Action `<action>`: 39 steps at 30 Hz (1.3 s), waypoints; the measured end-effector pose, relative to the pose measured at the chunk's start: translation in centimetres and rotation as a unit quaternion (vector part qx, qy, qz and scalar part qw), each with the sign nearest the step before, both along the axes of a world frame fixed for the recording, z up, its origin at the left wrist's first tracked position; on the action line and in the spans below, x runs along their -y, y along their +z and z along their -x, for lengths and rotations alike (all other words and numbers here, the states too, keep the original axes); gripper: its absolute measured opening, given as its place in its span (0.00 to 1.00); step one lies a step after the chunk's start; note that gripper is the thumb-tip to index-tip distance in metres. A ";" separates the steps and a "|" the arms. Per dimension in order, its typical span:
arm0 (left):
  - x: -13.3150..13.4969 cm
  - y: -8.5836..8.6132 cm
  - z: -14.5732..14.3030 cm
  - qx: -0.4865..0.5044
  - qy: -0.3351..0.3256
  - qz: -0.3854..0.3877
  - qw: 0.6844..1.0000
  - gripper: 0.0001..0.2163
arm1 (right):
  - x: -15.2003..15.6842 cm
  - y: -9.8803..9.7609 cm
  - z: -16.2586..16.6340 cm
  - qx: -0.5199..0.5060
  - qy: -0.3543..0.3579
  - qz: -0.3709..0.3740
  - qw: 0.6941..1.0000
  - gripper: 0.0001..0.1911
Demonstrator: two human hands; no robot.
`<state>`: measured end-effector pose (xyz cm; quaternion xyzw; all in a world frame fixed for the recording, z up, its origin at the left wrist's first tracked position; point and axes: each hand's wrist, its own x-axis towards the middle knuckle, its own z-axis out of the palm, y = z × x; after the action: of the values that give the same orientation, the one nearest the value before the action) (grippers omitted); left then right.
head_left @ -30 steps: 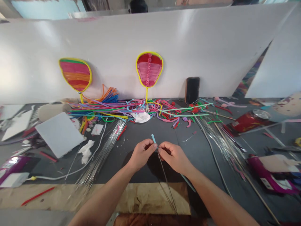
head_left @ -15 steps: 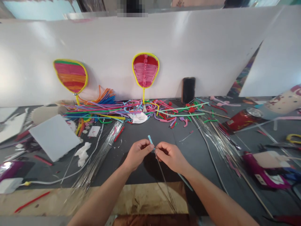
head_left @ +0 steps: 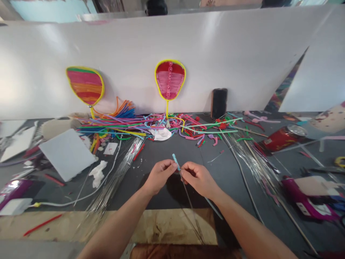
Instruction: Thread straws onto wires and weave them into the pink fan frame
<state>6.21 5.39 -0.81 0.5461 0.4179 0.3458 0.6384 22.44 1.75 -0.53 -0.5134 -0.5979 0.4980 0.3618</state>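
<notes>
Over the dark table, my left hand [head_left: 163,174] is closed in a pinch on a light-blue pipe cleaner [head_left: 175,158], whose wrapped end sticks up past the fingertips. Thin metal wires [head_left: 190,202] run down from that wrapped part toward the table's front edge. Close beside it, my right hand [head_left: 198,177] pinches the pipe cleaner just below the left fingertips. A loose light-blue tail [head_left: 214,208] comes out under the right palm. The exact grip inside the right fingers is partly hidden.
Two yellow-rimmed fan shapes [head_left: 170,80] [head_left: 85,85] stand against the white board [head_left: 129,43]. Coloured pipe cleaners [head_left: 129,123] lie heaped below. Wire bundles [head_left: 118,176] flank the hands. A phone [head_left: 219,103], a red can [head_left: 285,138] and a purple glue gun [head_left: 304,201] are further out.
The whole view has shifted slightly, so things sit a little further right. Both hands keep pinching the pipe cleaner, with only a small movement at the fingertips.
</notes>
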 end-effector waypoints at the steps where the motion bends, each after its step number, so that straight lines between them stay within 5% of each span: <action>1: 0.0 0.0 0.0 0.008 0.007 0.002 1.000 0.17 | 0.0 0.0 0.0 0.001 -0.001 -0.001 1.000 0.09; 13: 0.0 0.1 0.2 0.011 0.002 0.001 1.000 0.15 | 0.2 0.0 -0.1 0.034 0.022 -0.015 0.999 0.10; 26: -0.1 -0.5 0.5 -0.057 -0.020 -0.053 0.997 0.15 | 0.4 0.8 -0.1 0.137 0.006 -0.127 0.982 0.08; 35: 0.1 -0.2 0.4 -0.001 -0.025 -0.019 1.000 0.17 | 0.3 0.4 -0.1 0.114 0.009 -0.098 0.989 0.09; 39: 0.2 -0.3 0.4 0.034 -0.019 -0.002 0.999 0.16 | 0.1 0.2 0.0 0.031 0.017 -0.025 0.999 0.10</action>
<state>5.86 5.23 -1.07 0.5432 0.3846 0.3531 0.6576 22.44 1.66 -0.35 -0.5091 -0.6299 0.4725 0.3474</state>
